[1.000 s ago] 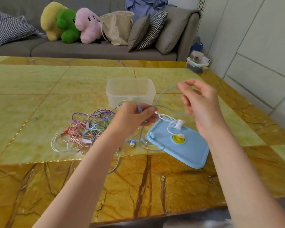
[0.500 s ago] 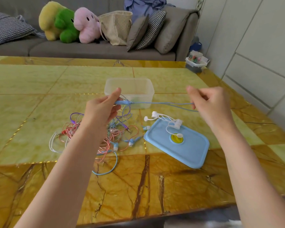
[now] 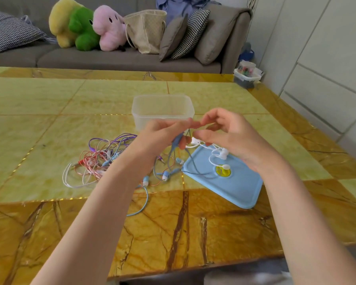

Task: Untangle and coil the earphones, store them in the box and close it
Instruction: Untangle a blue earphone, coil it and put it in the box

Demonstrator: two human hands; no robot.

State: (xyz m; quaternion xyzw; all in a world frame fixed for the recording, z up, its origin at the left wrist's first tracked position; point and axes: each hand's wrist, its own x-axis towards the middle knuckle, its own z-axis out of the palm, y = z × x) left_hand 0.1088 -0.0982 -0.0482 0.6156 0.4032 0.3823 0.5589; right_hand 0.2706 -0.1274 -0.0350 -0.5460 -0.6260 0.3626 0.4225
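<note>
Pinching blue earphone cable point(image 3: 174, 148) between both hands, left hand point(image 3: 162, 134), right hand point(image 3: 227, 134), cable hanging downward

We've got a yellow-green and amber marbled desk point(image 3: 49, 99), light blue lid point(image 3: 234, 188), clear box point(image 3: 162, 108), and pink, purple, blue, white earphones point(image 3: 103, 157).

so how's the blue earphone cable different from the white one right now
The blue earphones are lifted, pinched by the left hand and right hand, with the cable trailing down to the table. The white earphones lie untouched, mostly on the blue lid. Blue looks darker-corded with blue-and-white buds; white is all white. Neither is in the clear box.
</note>
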